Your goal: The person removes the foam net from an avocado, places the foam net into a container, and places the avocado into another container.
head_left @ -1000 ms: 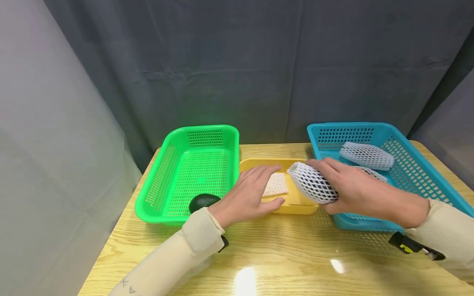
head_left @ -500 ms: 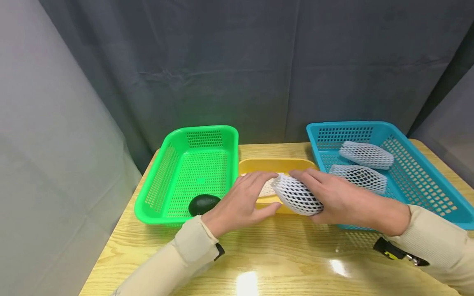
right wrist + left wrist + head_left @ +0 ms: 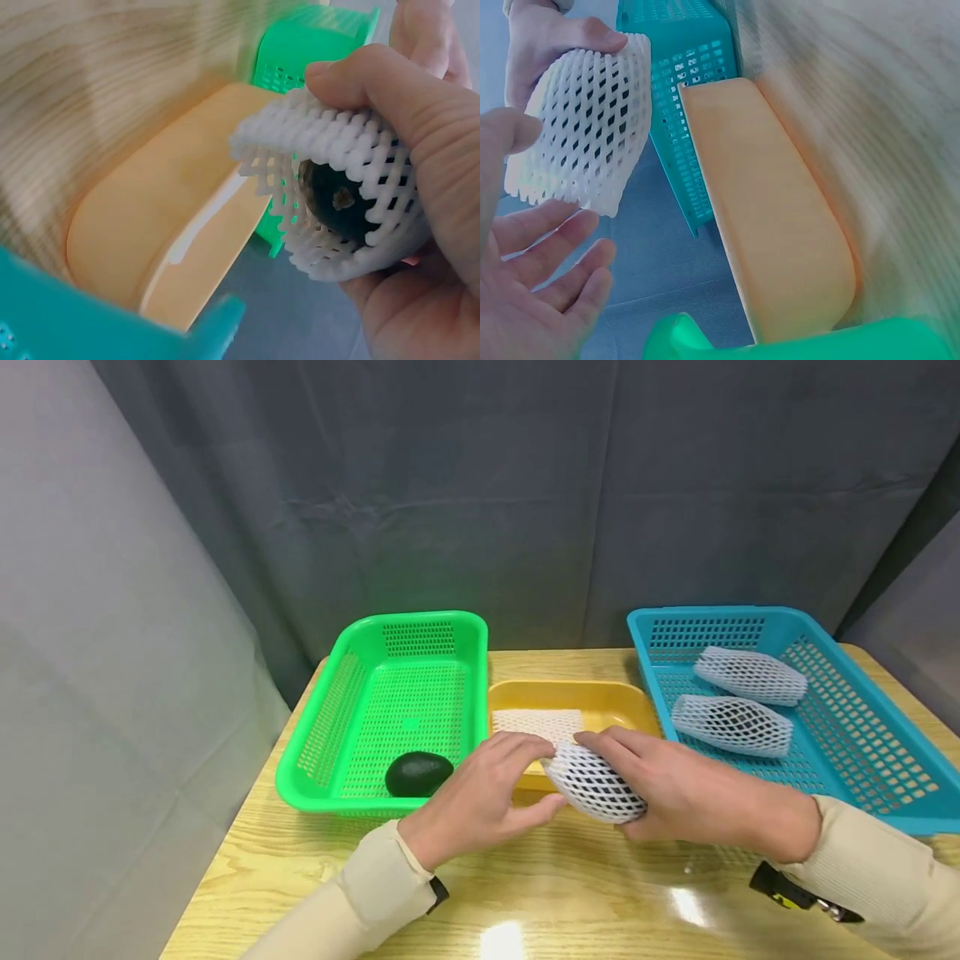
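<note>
My right hand [image 3: 667, 781] grips an avocado in a white foam net sleeve [image 3: 596, 783] above the front edge of the yellow tray [image 3: 615, 693]. In the right wrist view, the dark avocado [image 3: 334, 199] shows its stem end inside the open end of the net. My left hand [image 3: 483, 793] is at the sleeve's left end, with fingers spread and fingertips at the net's rim. In the left wrist view, its thumb [image 3: 517, 129] lies in front of the net and its fingers [image 3: 570, 232] sit below the rim; firm contact is unclear.
A bare avocado [image 3: 418, 774] lies in the green basket [image 3: 480, 693] on the left. Flat white foam nets [image 3: 536, 722] lie in the yellow tray. Two netted pieces [image 3: 731, 725] rest in the blue basket [image 3: 862, 693]. A grey curtain [image 3: 450, 527] stands behind the table.
My right hand has carried the netted avocado left and toward me, away from the blue basket. My left hand has come slightly nearer, its fingertips now at the net's end.
</note>
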Available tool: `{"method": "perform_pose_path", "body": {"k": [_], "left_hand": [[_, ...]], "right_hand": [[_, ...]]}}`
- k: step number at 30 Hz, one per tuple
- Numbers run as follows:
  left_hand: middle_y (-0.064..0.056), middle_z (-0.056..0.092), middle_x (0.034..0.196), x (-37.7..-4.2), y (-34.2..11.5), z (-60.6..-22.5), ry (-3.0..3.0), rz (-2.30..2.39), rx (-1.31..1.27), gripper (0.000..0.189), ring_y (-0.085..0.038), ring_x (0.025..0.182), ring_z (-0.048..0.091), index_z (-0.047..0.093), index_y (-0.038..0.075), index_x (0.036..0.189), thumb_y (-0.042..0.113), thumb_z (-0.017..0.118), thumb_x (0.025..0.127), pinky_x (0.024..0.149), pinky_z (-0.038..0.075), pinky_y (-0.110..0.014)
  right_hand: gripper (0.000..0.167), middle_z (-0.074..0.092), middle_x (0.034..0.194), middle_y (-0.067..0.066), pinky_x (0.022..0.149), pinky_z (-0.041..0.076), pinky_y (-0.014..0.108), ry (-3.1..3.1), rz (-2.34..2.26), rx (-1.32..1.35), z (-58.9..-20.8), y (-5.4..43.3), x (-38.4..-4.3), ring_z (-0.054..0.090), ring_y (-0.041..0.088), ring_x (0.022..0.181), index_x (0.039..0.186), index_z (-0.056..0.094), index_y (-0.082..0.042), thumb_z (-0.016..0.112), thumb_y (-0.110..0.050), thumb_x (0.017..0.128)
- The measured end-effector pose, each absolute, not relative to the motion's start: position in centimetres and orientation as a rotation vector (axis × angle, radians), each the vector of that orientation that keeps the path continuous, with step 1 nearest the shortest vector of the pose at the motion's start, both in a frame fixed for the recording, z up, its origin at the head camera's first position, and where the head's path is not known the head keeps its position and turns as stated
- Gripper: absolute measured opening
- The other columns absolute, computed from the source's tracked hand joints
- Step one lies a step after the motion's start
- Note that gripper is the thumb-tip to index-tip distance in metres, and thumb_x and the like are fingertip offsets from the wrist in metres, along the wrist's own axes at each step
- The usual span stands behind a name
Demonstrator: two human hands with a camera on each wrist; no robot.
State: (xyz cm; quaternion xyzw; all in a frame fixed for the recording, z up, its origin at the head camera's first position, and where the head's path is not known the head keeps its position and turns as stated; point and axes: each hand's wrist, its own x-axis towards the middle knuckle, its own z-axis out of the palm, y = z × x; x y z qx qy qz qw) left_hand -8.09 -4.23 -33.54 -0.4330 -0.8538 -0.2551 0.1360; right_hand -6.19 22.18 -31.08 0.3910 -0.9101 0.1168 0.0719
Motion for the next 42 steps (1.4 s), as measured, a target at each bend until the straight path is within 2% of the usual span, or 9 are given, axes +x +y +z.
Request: {"method": "perform_pose_path", "body": {"k": [7, 13, 19, 25, 31, 37, 42], "left_hand": [[-0.005, 0.069, 0.127, -7.5, -4.4, -34.2, -2.432, -0.761, -1.242, 0.044, -0.019, 0.124, 0.062, 0.067, 0.006, 0.125, 0.036, 0.074, 0.094, 0.109, 0.051, -0.032], [-0.008, 0.068, 0.126, -6.9, -4.5, -34.6, -2.426, -0.781, -1.228, 0.032, -0.023, 0.121, 0.059, 0.070, 0.005, 0.121, 0.030, 0.058, 0.105, 0.106, 0.051, -0.034], [-0.004, 0.069, 0.116, -6.8, -4.6, -35.2, -2.406, -0.735, -1.252, 0.025, -0.019, 0.111, 0.062, 0.071, 0.008, 0.112, 0.019, 0.048, 0.108, 0.101, 0.052, -0.031], [-0.003, 0.071, 0.114, -6.6, -4.5, -35.8, -2.430, -0.761, -1.251, 0.021, -0.017, 0.110, 0.064, 0.070, 0.008, 0.112, 0.018, 0.052, 0.107, 0.101, 0.053, -0.029], [-0.005, 0.071, 0.117, -6.4, -4.4, -36.2, -2.476, -0.816, -1.229, 0.023, -0.017, 0.113, 0.067, 0.069, 0.006, 0.118, 0.018, 0.054, 0.104, 0.103, 0.055, -0.029], [-0.005, 0.071, 0.120, -6.3, -4.3, -36.5, -2.549, -0.867, -1.176, 0.028, -0.016, 0.115, 0.068, 0.068, 0.005, 0.123, 0.021, 0.056, 0.103, 0.103, 0.055, -0.028], [-0.007, 0.072, 0.123, -6.2, -4.2, -36.9, -2.569, -0.876, -1.178, 0.030, -0.017, 0.116, 0.068, 0.067, 0.004, 0.125, 0.019, 0.054, 0.103, 0.102, 0.056, -0.028]], "right_hand": [[0.093, 0.063, 0.119, 0.000, 0.079, 0.061, 0.028, -2.692, 0.345, 1.221, -31.8, 21.7, -5.8, 0.063, 0.010, 0.095, 0.145, 0.046, -0.005, 0.093, -0.020, 0.066], [0.092, 0.063, 0.120, -0.002, 0.081, 0.061, 0.029, -2.711, 0.370, 1.233, -32.5, 21.4, -5.7, 0.064, 0.010, 0.096, 0.146, 0.045, -0.007, 0.093, -0.022, 0.068], [0.094, 0.063, 0.123, -0.003, 0.085, 0.061, 0.033, -2.722, 0.388, 1.250, -33.2, 21.4, -5.5, 0.064, 0.011, 0.100, 0.148, 0.044, -0.007, 0.094, -0.026, 0.070], [0.093, 0.063, 0.120, -0.002, 0.084, 0.061, 0.033, -2.746, 0.417, 1.256, -33.9, 21.2, -5.4, 0.065, 0.012, 0.098, 0.145, 0.047, -0.007, 0.095, -0.024, 0.068], [0.091, 0.062, 0.123, -0.004, 0.085, 0.061, 0.033, -2.796, 0.450, 1.257, -34.7, 21.2, -5.2, 0.065, 0.012, 0.101, 0.147, 0.047, -0.008, 0.093, -0.025, 0.070], [0.098, 0.061, 0.124, -0.006, 0.083, 0.060, 0.030, -2.828, 0.530, 1.282, -35.5, 21.3, -5.4, 0.064, 0.009, 0.101, 0.153, 0.042, -0.014, 0.092, -0.022, 0.069], [0.100, 0.061, 0.126, -0.007, 0.087, 0.061, 0.031, -2.819, 0.520, 1.284, -36.1, 21.3, -5.4, 0.064, 0.008, 0.104, 0.152, 0.042, -0.014, 0.092, -0.023, 0.066]]}}
